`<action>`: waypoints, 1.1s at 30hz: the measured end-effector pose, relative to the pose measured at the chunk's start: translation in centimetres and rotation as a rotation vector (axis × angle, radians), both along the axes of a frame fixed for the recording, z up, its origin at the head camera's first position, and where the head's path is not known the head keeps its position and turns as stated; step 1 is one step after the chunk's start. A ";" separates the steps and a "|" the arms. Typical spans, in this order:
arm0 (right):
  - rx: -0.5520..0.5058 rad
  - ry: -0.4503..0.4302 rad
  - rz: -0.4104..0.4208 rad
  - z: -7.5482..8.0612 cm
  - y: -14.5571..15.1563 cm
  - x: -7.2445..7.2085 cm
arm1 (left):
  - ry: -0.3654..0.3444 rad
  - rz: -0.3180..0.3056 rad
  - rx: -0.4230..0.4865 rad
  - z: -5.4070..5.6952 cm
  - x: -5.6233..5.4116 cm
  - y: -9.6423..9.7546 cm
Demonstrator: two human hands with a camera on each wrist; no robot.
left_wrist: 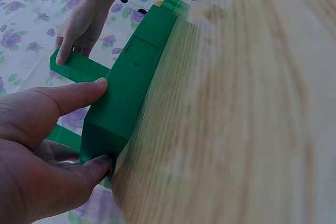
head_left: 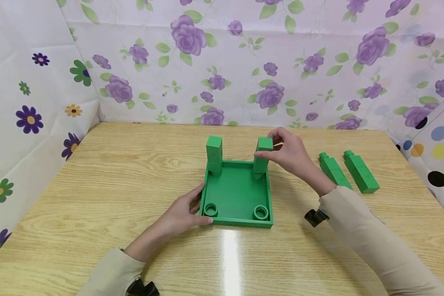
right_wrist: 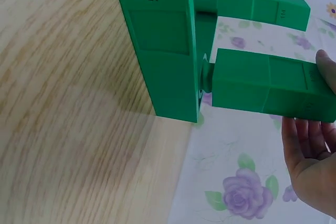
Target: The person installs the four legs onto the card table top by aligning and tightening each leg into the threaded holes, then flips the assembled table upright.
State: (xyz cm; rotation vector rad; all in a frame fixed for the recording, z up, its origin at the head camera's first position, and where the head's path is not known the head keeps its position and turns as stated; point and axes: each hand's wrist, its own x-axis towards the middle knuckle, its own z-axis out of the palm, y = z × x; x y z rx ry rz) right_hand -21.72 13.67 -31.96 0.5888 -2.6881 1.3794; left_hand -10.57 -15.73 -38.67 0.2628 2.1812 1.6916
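Observation:
A square green tray (head_left: 237, 193) with raised edges lies on the table, round sockets in its two front corners. My left hand (head_left: 177, 216) grips the near left corner, thumb at the front edge and fingers along the left side. A square green post (head_left: 214, 152) stands upright in the back left corner. At the back right corner, my right hand (head_left: 289, 153) holds a second green post (head_left: 260, 165) by its upper end, between thumb and fingers. In the right wrist view this post's narrow threaded end (right_wrist: 208, 77) shows at the tray's socket.
Two more green posts with threaded ends, a left one (head_left: 334, 170) and a right one (head_left: 361, 172), lie on the wooden table (head_left: 133, 164) right of the tray. A flowered cloth (head_left: 140, 82) hangs behind the table, with patterned cloth at both sides.

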 end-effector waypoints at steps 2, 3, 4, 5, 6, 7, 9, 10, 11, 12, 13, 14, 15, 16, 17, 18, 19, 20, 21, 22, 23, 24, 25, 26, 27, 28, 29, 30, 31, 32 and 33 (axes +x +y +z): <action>-0.012 -0.004 0.010 -0.1 0.0 0.0 | -0.001 0.000 0.003 0.0 0.0 0.0; -0.017 -0.007 0.014 -0.1 0.0 0.0 | -0.001 0.001 0.003 0.0 0.0 0.0; -0.020 -0.010 0.019 -0.1 0.0 0.0 | -0.002 0.003 0.002 0.0 0.0 0.0; -0.023 -0.013 0.023 -0.1 0.0 0.0 | -0.002 0.006 0.002 0.0 0.1 0.0; -0.027 -0.012 0.031 -0.2 0.0 0.0 | -0.001 0.009 -0.001 0.0 0.1 0.0; -0.023 -0.015 0.033 -0.1 0.0 0.0 | -0.002 0.012 -0.002 0.0 0.1 0.0; -0.017 -0.024 0.041 -0.1 0.1 -0.1 | -0.002 0.018 -0.010 0.0 0.1 0.1; -0.016 -0.031 0.052 -0.1 0.2 -0.2 | -0.003 0.019 -0.012 0.0 0.1 0.1; -0.015 -0.040 0.067 0.0 0.3 -0.3 | -0.004 0.020 -0.013 0.0 0.1 0.1; -0.019 -0.051 0.088 0.0 0.4 -0.3 | -0.005 0.020 -0.013 0.0 0.1 0.1; -0.025 -0.071 0.107 0.1 0.5 -0.4 | -0.005 0.019 -0.013 0.0 0.1 0.1; -0.041 -0.088 0.137 0.1 0.7 -0.4 | -0.006 0.018 -0.013 0.0 0.1 0.1; -0.058 -0.106 0.170 0.2 0.9 -0.5 | -0.006 0.017 -0.012 0.0 0.1 0.1; -0.076 -0.127 0.201 0.2 1.1 -0.5 | -0.005 0.016 -0.011 0.0 0.1 0.1; -0.099 -0.150 0.230 0.2 1.3 -0.6 | -0.005 0.016 -0.010 0.0 0.1 0.1; -0.120 -0.170 0.257 0.3 1.5 -0.6 | -0.004 0.015 -0.011 0.0 0.1 0.1; -0.144 -0.192 0.283 0.3 1.7 -0.7 | -0.004 0.015 -0.012 0.0 0.1 0.1; -0.162 -0.209 0.307 0.3 1.9 -0.7 | -0.006 0.015 -0.012 0.0 0.1 0.1; -0.179 -0.225 0.329 0.3 2.0 -0.8 | -0.006 0.015 -0.013 0.0 0.1 0.1; -0.196 -0.244 0.348 0.4 2.2 -0.9 | -0.008 0.016 -0.013 0.0 0.0 0.1; -0.208 -0.258 0.366 0.4 2.3 -1.0 | -0.010 0.016 -0.012 0.0 0.1 0.1; -0.210 -0.267 0.381 0.4 2.4 -1.1 | -0.010 0.016 -0.013 0.0 0.1 0.1; -0.216 -0.277 0.395 0.4 2.5 -1.2 | -0.011 0.017 -0.014 0.0 0.1 0.1; -0.217 -0.284 0.402 0.4 2.6 -1.3 | -0.010 0.017 -0.014 0.0 0.1 0.1; -0.220 -0.291 0.407 0.4 2.7 -1.4 | -0.010 0.017 -0.015 0.0 0.1 0.1; -0.218 -0.296 0.406 0.4 2.7 -1.5 | -0.009 0.017 -0.014 0.0 0.1 0.1; -0.214 -0.298 0.406 0.4 2.8 -1.5 | -0.006 0.017 -0.014 0.0 0.1 0.1; -0.209 -0.297 0.406 0.4 2.8 -1.6 | -0.005 0.017 -0.016 0.0 0.1 0.1; -0.212 -0.301 0.402 0.4 2.8 -1.7 | -0.003 0.017 -0.016 0.0 0.1 0.1; -0.212 -0.303 0.398 0.4 2.8 -1.7 | 0.000 0.015 -0.015 0.0 0.1 0.0; -0.209 -0.305 0.395 0.4 2.8 -1.8 | 0.002 0.015 -0.014 0.0 0.1 0.0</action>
